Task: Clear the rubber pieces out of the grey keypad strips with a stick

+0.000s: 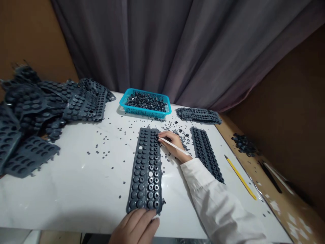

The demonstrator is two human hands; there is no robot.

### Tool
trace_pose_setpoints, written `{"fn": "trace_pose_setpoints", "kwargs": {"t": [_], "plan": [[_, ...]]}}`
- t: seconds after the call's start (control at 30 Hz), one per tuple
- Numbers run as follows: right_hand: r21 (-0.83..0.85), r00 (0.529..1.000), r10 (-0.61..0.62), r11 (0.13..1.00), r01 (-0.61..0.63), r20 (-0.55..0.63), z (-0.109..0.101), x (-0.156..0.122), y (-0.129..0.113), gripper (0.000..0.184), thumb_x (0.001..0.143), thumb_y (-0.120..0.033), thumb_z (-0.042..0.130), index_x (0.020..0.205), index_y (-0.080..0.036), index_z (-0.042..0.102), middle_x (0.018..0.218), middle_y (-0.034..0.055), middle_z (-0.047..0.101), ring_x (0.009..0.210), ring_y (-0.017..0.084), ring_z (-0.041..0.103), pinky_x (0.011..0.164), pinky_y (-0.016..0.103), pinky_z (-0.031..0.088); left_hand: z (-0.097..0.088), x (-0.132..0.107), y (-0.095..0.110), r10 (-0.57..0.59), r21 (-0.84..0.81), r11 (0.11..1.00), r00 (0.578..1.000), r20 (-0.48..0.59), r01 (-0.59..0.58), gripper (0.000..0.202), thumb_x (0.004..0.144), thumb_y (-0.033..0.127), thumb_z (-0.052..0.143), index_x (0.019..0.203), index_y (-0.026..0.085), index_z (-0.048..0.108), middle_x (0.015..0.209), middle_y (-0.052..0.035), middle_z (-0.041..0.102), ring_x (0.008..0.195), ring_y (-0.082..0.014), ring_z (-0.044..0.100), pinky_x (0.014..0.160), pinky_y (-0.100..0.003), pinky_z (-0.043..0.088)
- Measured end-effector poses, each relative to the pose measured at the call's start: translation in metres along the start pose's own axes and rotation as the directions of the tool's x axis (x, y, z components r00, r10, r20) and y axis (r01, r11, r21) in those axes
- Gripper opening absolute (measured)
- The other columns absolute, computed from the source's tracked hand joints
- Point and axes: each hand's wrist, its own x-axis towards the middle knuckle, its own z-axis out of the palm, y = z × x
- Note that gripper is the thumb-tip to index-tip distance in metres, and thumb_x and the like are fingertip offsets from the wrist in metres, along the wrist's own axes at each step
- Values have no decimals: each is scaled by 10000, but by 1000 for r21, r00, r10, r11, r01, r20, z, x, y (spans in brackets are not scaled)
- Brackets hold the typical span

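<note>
A dark grey moulded rubber sheet (pixel 146 166) with rows of round studs lies lengthwise on the white table. Several studs on its right half show holes in their tops, and two white dots sit among the rows. My left hand (pixel 138 225) holds the sheet's near end, fingers bent over the edge and thumb hidden. At the far right edge of the sheet, my right hand (pixel 174 144) pinches a slim white pencil-like stick (pixel 175 146), its tip against a stud. Small dark discs (pixel 167 127) are scattered around that hand.
A blue basket (pixel 144 113) of small dark rubber pieces stands at the back. Similar sheets (pixel 83 101) are heaped at left. On the right are a stack of strips (pixel 199 115), another studded sheet (pixel 207 154), a yellow pencil (pixel 240 176) and a dark pile (pixel 243 145).
</note>
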Motion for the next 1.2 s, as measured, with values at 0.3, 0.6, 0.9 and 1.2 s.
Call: {"fn": "trace_pose_setpoints", "kwargs": {"t": [0.3, 0.6, 0.9, 1.2], "plan": [[-106, 997, -55, 993, 60, 49, -2, -3, 0, 140, 854, -301, 560, 886, -204, 656, 1019, 107, 694, 962, 219, 640, 851, 375, 496, 4, -3, -1, -5, 0, 1000, 1000, -8, 5, 378, 924, 70, 307, 818, 196, 647, 786, 5, 712, 702, -112, 641, 679, -217, 485], [-341, 974, -85, 928, 154, 208, -4, 13, -1, 153, 858, -222, 546, 984, -200, 629, 1079, 127, 681, 1049, 280, 594, 927, 457, 428, 4, -4, -1, -14, 1, 1000, 1000, -27, 15, 379, 925, 76, 304, 798, 197, 640, 785, 5, 713, 667, -117, 644, 660, -232, 484], [-352, 961, -100, 917, 189, 257, -6, 10, -8, 152, 905, -223, 471, 984, -194, 598, 1114, 107, 665, 1006, 232, 618, 890, 387, 472, 2, 3, 0, -39, -2, 999, 997, -63, 39, 422, 950, 99, 260, 767, 202, 626, 765, 22, 710, 642, -108, 634, 628, -227, 463], [-279, 972, -56, 953, 120, 226, -10, 3, -7, 153, 904, -279, 481, 958, -196, 597, 1183, 118, 632, 1110, 230, 586, 923, 383, 467, 3, 4, 1, -43, -7, 999, 996, -83, 42, 433, 941, 86, 257, 759, 203, 633, 753, 18, 705, 642, -109, 628, 630, -225, 459]]}}
